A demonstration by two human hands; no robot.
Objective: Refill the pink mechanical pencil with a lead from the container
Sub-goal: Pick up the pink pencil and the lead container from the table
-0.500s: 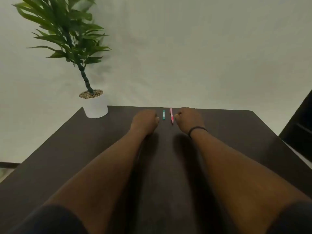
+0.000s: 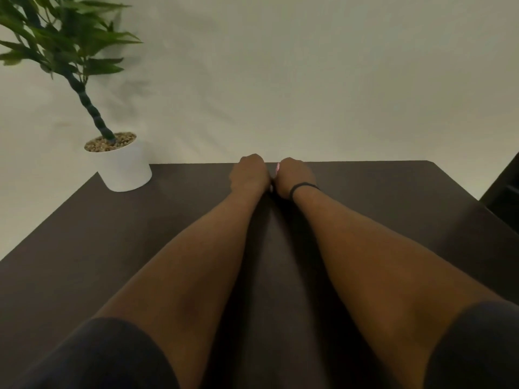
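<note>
Two bare forearms run from the bottom corners of the view. Short dark sleeves cover both upper arms: the left sleeve (image 2: 92, 357) and the right sleeve (image 2: 477, 346) end above the elbows. A thin dark band (image 2: 302, 187) circles the right wrist. The left wrist wears nothing.

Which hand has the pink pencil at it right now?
The right hand, the one with the dark wristband: the pink pencil peeks out beside it. The left hand shows none.
</note>
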